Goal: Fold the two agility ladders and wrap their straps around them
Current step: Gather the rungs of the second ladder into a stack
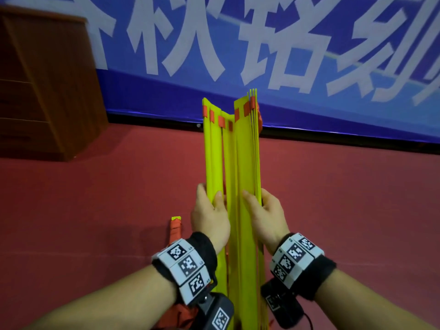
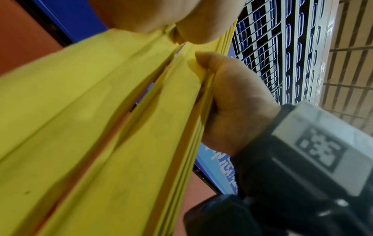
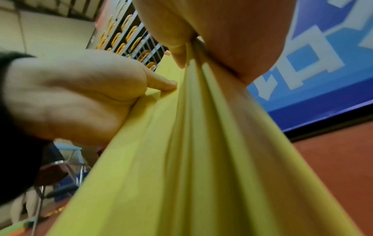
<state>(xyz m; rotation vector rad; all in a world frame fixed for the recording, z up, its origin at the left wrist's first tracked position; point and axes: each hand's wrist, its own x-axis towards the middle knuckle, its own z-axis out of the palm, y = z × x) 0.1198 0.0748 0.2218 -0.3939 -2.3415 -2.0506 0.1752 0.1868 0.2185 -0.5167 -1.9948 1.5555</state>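
I hold a bundle of flat yellow ladder rungs [image 1: 232, 163] lengthwise in front of me, its far end fanned open with orange strap [image 1: 221, 121] pieces between the rungs. My left hand [image 1: 210, 203] grips the left group of rungs, thumb on top. My right hand [image 1: 259, 208] grips the tighter right stack [image 2: 199, 121] by its edge. The rungs [image 3: 181, 159] fill both wrist views, where each hand pinches its own group. A second orange strap [image 1: 175, 231] with a yellow tip lies on the floor under my left wrist; more orange webbing [image 1: 176, 315] shows at the bottom.
Red floor [image 1: 95, 198] spreads all around. A wooden drawer cabinet [image 1: 47, 91] stands at the far left. A blue banner wall [image 1: 309, 55] with white characters runs across the back. The wrist views show metal racks [image 2: 282, 55] and a chair [image 3: 60, 169] behind me.
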